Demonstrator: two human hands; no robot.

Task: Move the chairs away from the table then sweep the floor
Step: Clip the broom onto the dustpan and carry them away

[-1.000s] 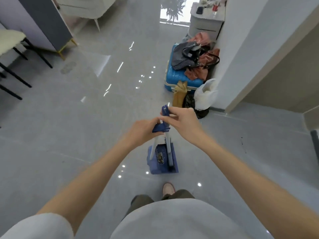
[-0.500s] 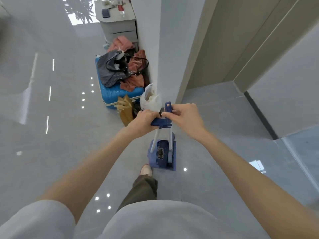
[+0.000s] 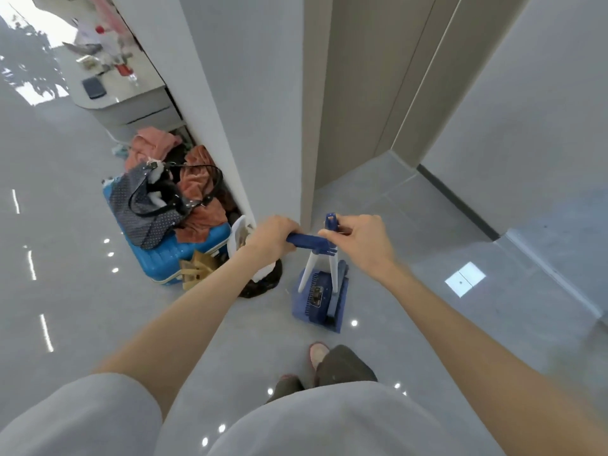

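Judged the main risk first: parting the broom handle [image 3: 330, 222] from the dustpan handle [image 3: 304, 240] with too hard a tug, likely tipping or dropping the blue dustpan [image 3: 316, 299]. Judged a second risk in the clutter: swinging the long poles this near the wall corner [image 3: 263, 143] at 12 o'clock, or the black plastic bag [image 3: 263, 284] and white bag [image 3: 237, 240] at 10 o'clock of the pan, likely knocking or snagging them. Logged the blue suitcase [image 3: 194, 255] farther out at 9 o'clock, piled with a dotted handbag [image 3: 144, 205] and rust-coloured cloth [image 3: 200, 179]. Found the broom-and-dustpan set at 12 o'clock from the feet, pan low over the grey floor [image 3: 98, 324]; could not tell whether touching or just clear. Saw no chairs and no table in view; reckoned the sweeping stage only just opening. Recorded both arms stretched forward and down, converging at the handle tops. Noted the left hand [image 3: 274, 236], back uppermost, fingers wrapped round the horizontal blue grip of the dustpan handle. Noted the right hand [image 3: 360, 240], fingers curled round the broom handle just below its blue tip, close beside the left.
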